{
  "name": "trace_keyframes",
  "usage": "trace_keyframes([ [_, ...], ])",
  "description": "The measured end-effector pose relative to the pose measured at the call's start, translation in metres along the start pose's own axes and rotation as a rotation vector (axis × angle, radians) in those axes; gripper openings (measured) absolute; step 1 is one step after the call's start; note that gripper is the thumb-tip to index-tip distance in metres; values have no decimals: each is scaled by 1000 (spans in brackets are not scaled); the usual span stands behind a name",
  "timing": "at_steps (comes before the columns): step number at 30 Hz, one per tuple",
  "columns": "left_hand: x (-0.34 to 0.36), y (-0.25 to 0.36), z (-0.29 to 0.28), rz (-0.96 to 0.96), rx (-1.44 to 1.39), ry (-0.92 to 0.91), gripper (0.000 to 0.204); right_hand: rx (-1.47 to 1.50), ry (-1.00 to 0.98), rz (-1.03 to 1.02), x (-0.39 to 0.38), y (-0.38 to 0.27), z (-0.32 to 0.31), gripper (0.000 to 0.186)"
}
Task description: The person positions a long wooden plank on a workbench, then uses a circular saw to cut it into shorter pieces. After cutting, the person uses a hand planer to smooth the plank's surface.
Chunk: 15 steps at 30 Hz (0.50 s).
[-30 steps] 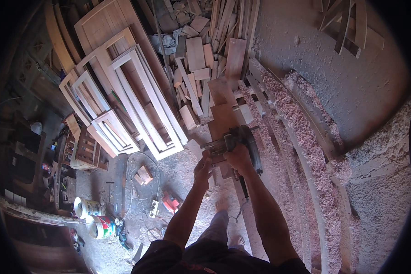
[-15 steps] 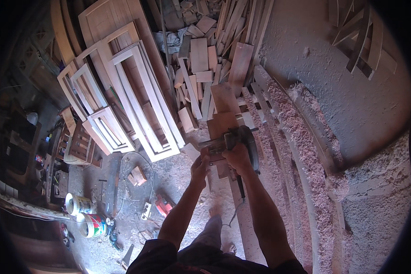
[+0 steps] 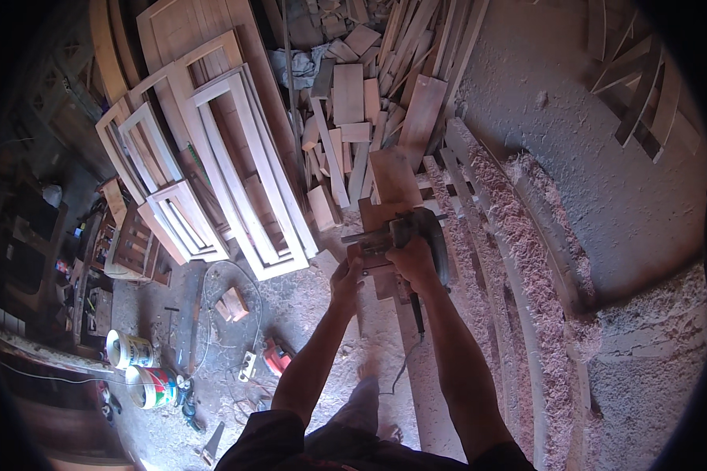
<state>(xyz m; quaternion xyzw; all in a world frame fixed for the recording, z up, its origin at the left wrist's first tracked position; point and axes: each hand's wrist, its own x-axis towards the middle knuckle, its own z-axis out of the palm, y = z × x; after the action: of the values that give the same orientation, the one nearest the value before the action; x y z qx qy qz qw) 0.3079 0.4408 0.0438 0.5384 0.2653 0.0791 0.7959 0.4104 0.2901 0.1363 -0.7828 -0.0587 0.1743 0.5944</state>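
Note:
My right hand (image 3: 413, 264) is closed round the rear handle of a dark circular saw (image 3: 404, 226). The saw's round guard is on the right, and its cord trails down toward me. My left hand (image 3: 344, 281) is closed on the left edge of a small reddish wooden piece (image 3: 356, 253) beside the saw's base; its far fingers are partly hidden. The saw rests over a flat brown board (image 3: 379, 210), which lies across a long plank (image 3: 424, 385). Another brown board (image 3: 394, 177) lies just beyond. Where the blade meets the wood is hidden.
Wooden frames (image 3: 287, 263) lean at the left, and offcuts (image 3: 348, 94) are heaped at the far side. Long beams (image 3: 518, 314) covered in shavings run along the right. A red power tool (image 3: 276, 357), a socket strip (image 3: 247, 366) and buckets (image 3: 151, 386) sit on the floor, with loose cords.
The saw and my right hand have moved a little away from me over the board. My left hand keeps its hold, and the whole view has shifted slightly.

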Motion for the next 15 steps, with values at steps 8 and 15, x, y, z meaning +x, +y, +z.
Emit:
trace_keyframes([
  [8,41,4,0,30,-52,11,57,27,18,12,38,-8,9,10],
  [15,64,8,0,51,-68,7,60,87,-3,-35,53,-20,10,14],
])
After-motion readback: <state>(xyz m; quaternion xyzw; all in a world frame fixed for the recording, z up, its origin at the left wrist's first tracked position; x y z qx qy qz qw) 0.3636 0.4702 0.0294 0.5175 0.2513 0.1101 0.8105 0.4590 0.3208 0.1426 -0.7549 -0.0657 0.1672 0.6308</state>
